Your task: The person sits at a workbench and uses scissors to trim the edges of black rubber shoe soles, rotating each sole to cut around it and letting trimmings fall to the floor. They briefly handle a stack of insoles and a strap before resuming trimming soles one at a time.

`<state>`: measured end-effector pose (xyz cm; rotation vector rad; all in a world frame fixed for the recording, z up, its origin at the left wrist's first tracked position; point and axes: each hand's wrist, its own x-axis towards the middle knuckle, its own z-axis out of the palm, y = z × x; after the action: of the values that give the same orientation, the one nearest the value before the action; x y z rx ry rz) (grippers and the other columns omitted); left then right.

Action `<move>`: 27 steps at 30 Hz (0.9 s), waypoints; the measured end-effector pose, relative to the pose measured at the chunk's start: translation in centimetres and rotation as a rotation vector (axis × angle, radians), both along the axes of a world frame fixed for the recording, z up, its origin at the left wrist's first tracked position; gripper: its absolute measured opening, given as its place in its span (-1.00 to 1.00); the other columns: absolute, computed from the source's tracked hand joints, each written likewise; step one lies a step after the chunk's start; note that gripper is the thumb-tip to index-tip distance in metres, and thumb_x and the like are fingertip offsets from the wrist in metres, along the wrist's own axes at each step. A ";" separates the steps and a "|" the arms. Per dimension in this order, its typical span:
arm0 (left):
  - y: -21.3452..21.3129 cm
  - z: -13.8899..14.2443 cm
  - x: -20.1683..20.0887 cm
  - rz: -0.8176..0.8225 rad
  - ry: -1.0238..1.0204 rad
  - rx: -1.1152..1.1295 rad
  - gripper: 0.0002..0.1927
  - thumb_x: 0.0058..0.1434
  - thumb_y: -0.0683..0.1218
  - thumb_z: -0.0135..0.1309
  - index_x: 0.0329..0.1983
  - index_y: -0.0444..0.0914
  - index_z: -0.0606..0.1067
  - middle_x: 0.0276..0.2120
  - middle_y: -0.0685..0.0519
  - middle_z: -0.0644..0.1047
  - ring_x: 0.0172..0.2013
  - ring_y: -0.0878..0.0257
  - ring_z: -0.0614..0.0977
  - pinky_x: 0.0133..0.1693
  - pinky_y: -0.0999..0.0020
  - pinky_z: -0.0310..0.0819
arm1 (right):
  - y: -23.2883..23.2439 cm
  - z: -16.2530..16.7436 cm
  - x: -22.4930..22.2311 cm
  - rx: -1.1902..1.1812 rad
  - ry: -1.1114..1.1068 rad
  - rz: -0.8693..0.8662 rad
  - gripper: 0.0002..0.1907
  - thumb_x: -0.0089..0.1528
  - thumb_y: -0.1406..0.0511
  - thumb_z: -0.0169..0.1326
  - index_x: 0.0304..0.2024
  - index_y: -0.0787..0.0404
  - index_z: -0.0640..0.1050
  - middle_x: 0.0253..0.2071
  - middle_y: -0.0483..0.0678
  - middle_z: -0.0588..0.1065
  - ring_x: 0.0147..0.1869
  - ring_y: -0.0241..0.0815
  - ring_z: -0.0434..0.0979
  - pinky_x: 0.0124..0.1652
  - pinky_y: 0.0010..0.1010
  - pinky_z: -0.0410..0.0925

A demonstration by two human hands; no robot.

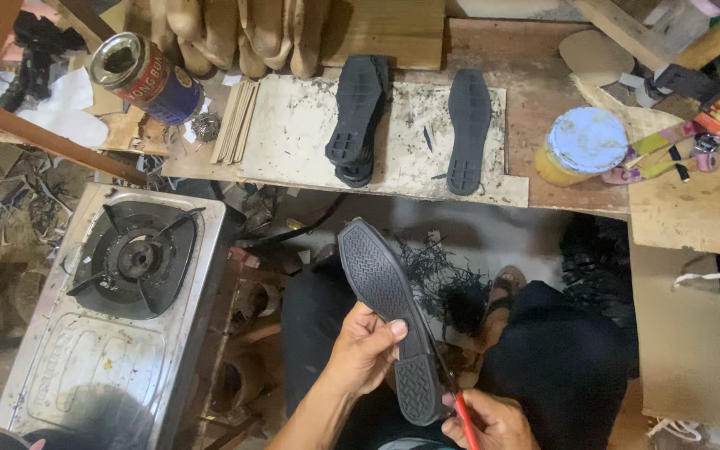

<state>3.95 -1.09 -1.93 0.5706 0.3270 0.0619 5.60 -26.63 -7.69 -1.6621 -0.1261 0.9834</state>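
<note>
Sole [381, 292] gripped in left fingers [377, 333] | right fingers [493, 421] clasp red-handled scissors [458, 400] at heel edge

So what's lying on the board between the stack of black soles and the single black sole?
In the head view, the stretch of board between the stacked soles and the single sole holds only a small dark sliver and black trimmings.

I'm looking down on a worn wooden bench [560, 187], and a pale, stained board [293, 142] is lying flat across it. Two black soles are resting on that board: a stacked pair [358, 117] and, well apart, a single sole [468, 129]. A tin can [145, 77] is tipping at the left end; a lidded yellow jar [583, 146] is sitting right.
</note>
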 end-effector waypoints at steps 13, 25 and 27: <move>-2.3 0.0 -0.3 -0.082 -0.064 -0.157 -0.61 0.30 -0.34 0.08 0.18 -0.27 0.39 -0.19 0.01 0.60 -0.42 0.39 0.58 -0.43 0.56 0.46 | 1.5 2.0 1.7 -0.006 -0.208 0.027 -0.67 0.12 0.23 0.30 -0.13 0.29 0.67 -0.43 -0.01 0.70 -0.37 -0.27 0.69 -0.35 -0.43 0.52; 1.4 -0.4 0.2 -0.032 0.091 0.046 -0.76 0.29 -0.22 0.10 0.02 -0.31 0.49 -0.17 -0.02 0.63 -0.23 0.24 0.68 -0.17 0.28 0.63 | -0.3 0.1 3.6 0.198 0.507 -0.045 -0.72 0.20 0.29 0.13 -0.13 0.39 0.58 -0.52 0.01 0.47 -0.52 -0.25 0.46 -0.46 -0.42 0.32; 1.5 -0.6 0.1 -0.027 0.100 0.098 -0.76 0.26 -0.24 0.11 0.00 -0.30 0.51 -0.16 0.00 0.64 -0.20 0.23 0.68 -0.15 0.24 0.62 | -0.8 0.4 3.2 0.116 0.120 0.162 -0.76 0.20 0.32 0.22 -0.15 0.36 0.60 -0.54 -0.07 0.42 -0.54 -0.33 0.38 -0.46 -0.43 0.32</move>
<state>4.01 0.43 -2.53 0.6766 0.4147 0.0238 8.78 -27.42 -7.25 -1.5003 -0.2363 1.1734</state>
